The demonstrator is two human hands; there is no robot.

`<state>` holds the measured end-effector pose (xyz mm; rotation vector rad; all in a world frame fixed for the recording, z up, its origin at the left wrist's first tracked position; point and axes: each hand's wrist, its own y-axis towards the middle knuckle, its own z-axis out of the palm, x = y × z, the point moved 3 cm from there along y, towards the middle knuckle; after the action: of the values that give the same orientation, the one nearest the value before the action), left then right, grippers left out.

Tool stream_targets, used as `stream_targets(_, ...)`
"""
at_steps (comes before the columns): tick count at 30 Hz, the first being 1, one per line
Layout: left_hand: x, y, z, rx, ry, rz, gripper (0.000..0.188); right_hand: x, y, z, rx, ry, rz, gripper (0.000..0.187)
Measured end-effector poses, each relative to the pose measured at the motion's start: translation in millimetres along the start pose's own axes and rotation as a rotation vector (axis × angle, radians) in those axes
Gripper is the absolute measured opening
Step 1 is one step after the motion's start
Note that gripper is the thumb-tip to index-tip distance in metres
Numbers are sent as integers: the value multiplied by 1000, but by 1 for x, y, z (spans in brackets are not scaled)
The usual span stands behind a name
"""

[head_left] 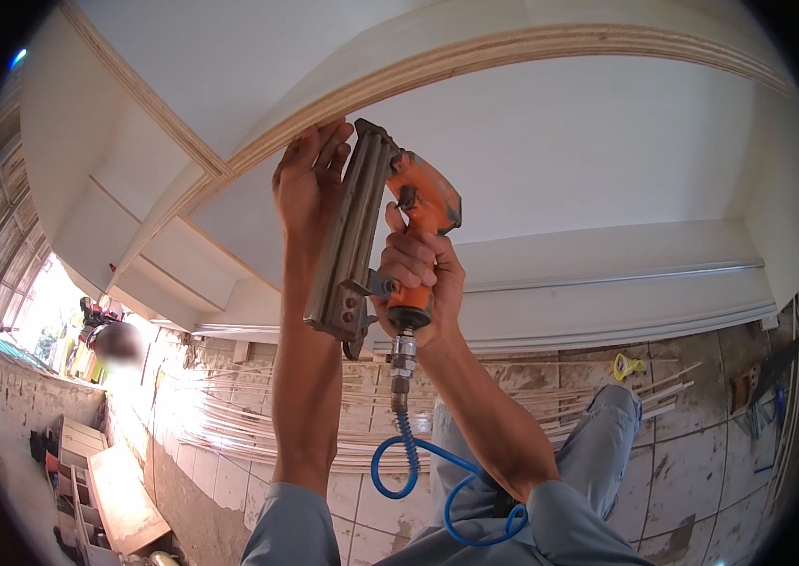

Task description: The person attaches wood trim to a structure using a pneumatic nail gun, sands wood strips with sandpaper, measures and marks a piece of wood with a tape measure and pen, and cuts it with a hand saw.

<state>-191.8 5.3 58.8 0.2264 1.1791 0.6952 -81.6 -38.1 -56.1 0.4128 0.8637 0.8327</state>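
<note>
My right hand (418,274) grips the orange handle of a pneumatic nail gun (361,236), its grey magazine pointing up at a plywood edge (475,57) of a white cabinet overhead. My left hand (310,184) is raised beside the gun, fingers flat against the underside of that plywood edge. A blue coiled air hose (418,472) hangs from the fitting under the gun's handle and loops down past my arms.
White cabinet panels (607,151) and shelves (135,236) fill the upper view. Below, a tiled floor (701,472) holds several long thin wood strips (258,424), a yellow object (628,365) and wooden boards (121,495) at lower left. A person stands at the far left (116,340).
</note>
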Motion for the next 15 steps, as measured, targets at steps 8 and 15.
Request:
stream_targets(8,3,-2,0,-13,130,7,35,-5,5,-6,22,9,8,42)
stream_targets(15,1,-5,7,29,111,12,36,-8,11,-10,44,24,5,41)
